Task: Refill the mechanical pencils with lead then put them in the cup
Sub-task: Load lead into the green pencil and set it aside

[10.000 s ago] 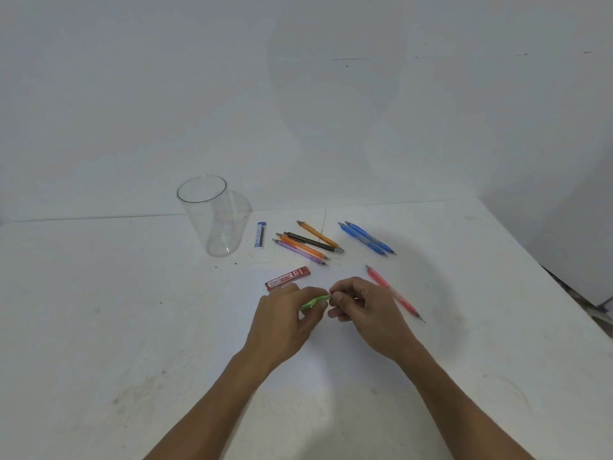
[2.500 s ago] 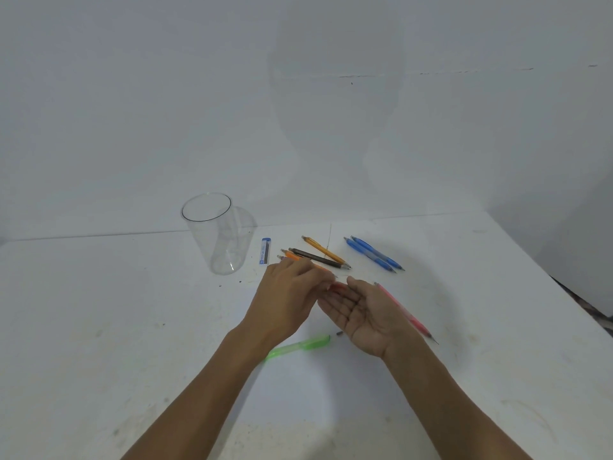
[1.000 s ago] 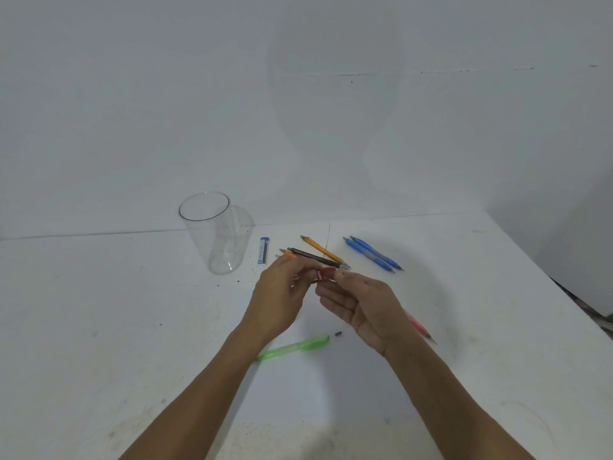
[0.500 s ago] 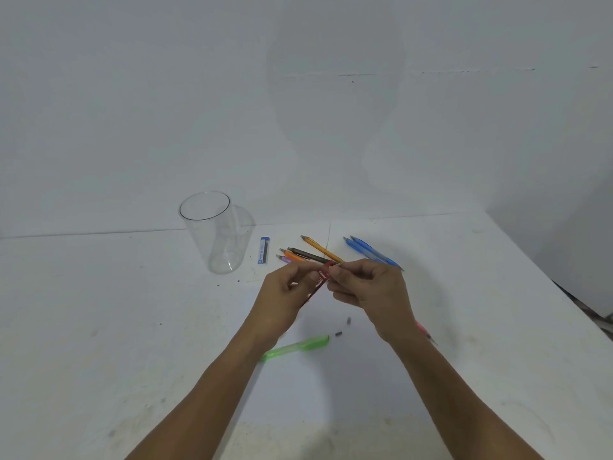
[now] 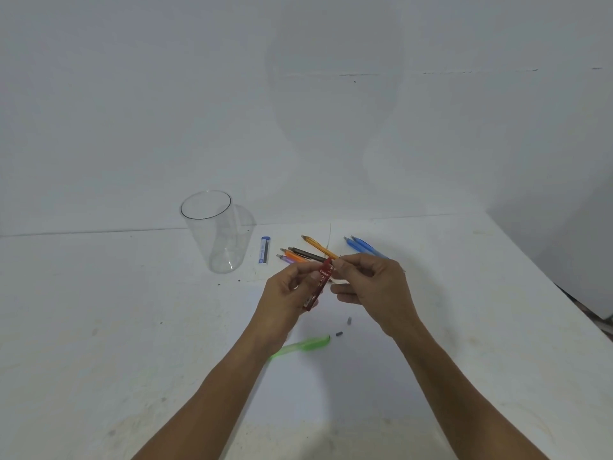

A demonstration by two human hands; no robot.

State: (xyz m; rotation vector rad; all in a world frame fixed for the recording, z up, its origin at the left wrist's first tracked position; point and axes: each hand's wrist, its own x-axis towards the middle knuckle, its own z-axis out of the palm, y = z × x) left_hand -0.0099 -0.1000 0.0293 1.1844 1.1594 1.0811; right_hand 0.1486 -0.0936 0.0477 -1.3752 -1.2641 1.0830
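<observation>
My left hand [image 5: 285, 293] grips a red lead case [image 5: 320, 283], held upright and tilted above the table. My right hand [image 5: 371, 287] pinches at the top end of that case; a thin lead there is too small to make out. A green mechanical pencil [image 5: 300, 347] lies on the table below my hands, with two small dark caps [image 5: 339, 334] [image 5: 349, 321] beside its end. The clear plastic cup [image 5: 214, 232] stands upright at the back left with nothing in it.
Behind my hands lie orange, black and purple pencils [image 5: 300, 255], another orange pencil [image 5: 318, 246] and two blue pencils [image 5: 361, 245]. A blue lead case [image 5: 264, 250] lies right of the cup. The white table [image 5: 99, 327] ends at a wall behind and an edge on the right.
My right hand turned from palm-up to pinching the case's top. The red case now stands more upright in my left hand. A second small cap lies on the table.
</observation>
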